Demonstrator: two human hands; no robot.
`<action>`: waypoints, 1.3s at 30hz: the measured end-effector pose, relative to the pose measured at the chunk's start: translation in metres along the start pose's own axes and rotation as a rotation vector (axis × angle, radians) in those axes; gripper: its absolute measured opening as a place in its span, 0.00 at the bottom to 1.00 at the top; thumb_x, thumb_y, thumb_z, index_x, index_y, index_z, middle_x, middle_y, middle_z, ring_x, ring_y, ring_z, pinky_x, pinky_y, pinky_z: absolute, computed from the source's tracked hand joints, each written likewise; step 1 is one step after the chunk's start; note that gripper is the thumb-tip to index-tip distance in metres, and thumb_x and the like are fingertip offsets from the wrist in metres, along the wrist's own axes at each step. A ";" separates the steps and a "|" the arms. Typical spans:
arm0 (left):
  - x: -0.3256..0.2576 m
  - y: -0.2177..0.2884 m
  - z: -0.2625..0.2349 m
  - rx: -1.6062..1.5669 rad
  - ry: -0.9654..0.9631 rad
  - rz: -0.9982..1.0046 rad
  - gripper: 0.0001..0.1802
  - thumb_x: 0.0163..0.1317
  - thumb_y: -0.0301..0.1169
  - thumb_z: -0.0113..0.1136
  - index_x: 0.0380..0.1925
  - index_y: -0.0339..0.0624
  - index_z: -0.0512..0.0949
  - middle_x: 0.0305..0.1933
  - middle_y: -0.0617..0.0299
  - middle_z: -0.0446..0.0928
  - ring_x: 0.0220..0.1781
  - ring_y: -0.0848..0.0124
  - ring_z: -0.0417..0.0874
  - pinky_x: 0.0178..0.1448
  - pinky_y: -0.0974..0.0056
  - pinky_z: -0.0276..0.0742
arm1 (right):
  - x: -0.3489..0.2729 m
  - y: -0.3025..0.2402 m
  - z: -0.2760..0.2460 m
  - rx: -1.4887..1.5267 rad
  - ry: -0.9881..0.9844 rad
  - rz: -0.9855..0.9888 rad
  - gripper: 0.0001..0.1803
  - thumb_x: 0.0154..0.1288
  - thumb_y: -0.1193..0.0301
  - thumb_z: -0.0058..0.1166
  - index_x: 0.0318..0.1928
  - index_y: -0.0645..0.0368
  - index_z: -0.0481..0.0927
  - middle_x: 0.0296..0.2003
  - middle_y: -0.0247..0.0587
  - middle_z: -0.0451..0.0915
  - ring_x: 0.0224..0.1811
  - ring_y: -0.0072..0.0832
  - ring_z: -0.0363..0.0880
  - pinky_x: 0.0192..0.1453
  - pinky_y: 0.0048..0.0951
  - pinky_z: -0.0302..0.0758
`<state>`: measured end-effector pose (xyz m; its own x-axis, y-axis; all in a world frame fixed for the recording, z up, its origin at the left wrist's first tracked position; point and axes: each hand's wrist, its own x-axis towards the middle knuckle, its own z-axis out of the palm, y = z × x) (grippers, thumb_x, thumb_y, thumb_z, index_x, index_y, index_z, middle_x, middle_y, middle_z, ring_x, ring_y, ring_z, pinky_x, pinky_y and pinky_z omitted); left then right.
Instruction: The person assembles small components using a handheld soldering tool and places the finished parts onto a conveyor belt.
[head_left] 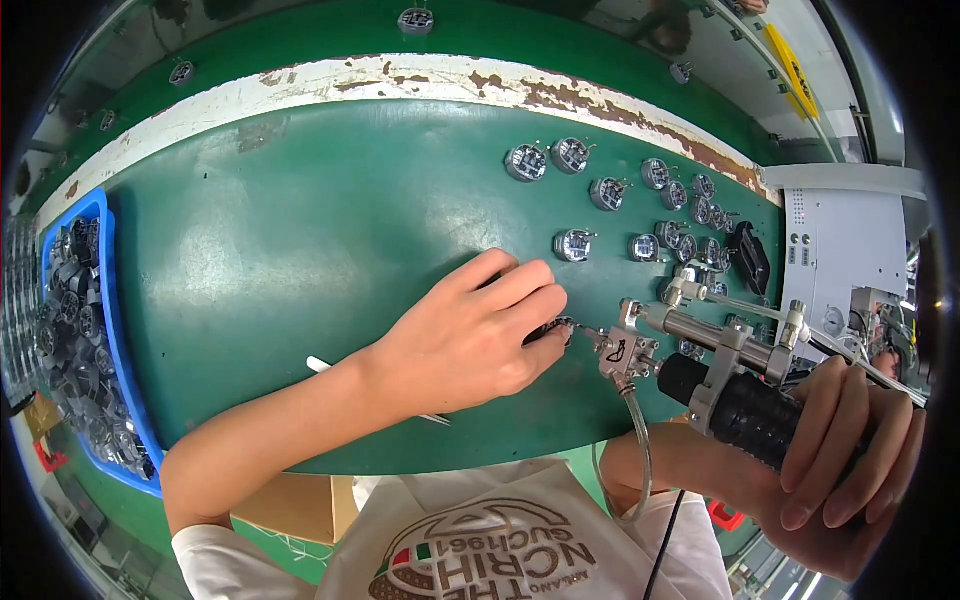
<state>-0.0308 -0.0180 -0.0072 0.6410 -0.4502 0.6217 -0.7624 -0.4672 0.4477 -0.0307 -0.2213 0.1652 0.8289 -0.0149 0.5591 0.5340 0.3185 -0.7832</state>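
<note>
My left hand (pixel 485 325) is closed on a small round part (pixel 548 330) over the green mat (pixel 260 230); most of the part is hidden by my fingers. My right hand (pixel 850 455) wraps round the black grip of a dispensing gun (pixel 740 412). A metal valve block (pixel 622 352) sits at the gun's front, and its thin nozzle points left, reaching the part in my left hand or very close to it. From the block a clear hose (pixel 640 450) curves down. Under my left forearm lies a white-handled tool (pixel 318 365), partly covered.
Several round grey parts with pins (pixel 608 194) stand at the right. A black object (pixel 750 260) lies beside a white control box (pixel 840 235). At the left, a blue tray (pixel 125 370) holds many dark round parts. Beyond a chipped white ledge (pixel 400 78), more parts lie on a green surface.
</note>
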 end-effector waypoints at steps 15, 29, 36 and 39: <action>0.000 0.000 -0.002 -0.003 -0.023 -0.016 0.07 0.48 0.27 0.76 0.23 0.45 0.84 0.34 0.65 0.73 0.42 0.67 0.78 0.40 0.62 0.71 | -0.006 -0.010 -0.021 -0.193 0.104 -0.078 0.16 0.67 0.57 0.53 0.30 0.55 0.74 0.21 0.25 0.76 0.16 0.09 0.74 0.24 0.06 0.73; -0.007 -0.004 -0.005 0.003 -0.031 0.015 0.10 0.48 0.28 0.76 0.30 0.45 0.84 0.34 0.64 0.73 0.41 0.66 0.78 0.40 0.62 0.72 | 0.004 -0.074 -0.069 0.078 -0.010 -0.018 0.14 0.56 0.73 0.62 0.22 0.52 0.67 0.15 0.29 0.71 0.06 0.15 0.67 0.11 0.09 0.60; 0.003 0.000 -0.004 -0.029 -0.058 -0.078 0.23 0.46 0.32 0.77 0.45 0.42 0.83 0.36 0.64 0.73 0.43 0.65 0.77 0.43 0.61 0.73 | 0.019 0.000 -0.030 0.955 -0.650 -0.143 0.09 0.74 0.62 0.56 0.38 0.51 0.76 0.28 0.31 0.78 0.26 0.22 0.80 0.33 0.24 0.83; -0.002 -0.003 -0.004 -0.018 -0.079 -0.068 0.23 0.46 0.32 0.77 0.44 0.42 0.83 0.37 0.63 0.73 0.44 0.65 0.77 0.42 0.60 0.73 | 0.019 0.014 -0.004 0.447 -0.672 0.041 0.10 0.74 0.61 0.57 0.39 0.52 0.75 0.32 0.34 0.82 0.22 0.29 0.80 0.23 0.28 0.80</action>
<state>-0.0301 -0.0124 -0.0071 0.6956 -0.4766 0.5376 -0.7180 -0.4856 0.4987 -0.0067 -0.2211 0.1637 0.4929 0.5330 0.6877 0.2706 0.6573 -0.7034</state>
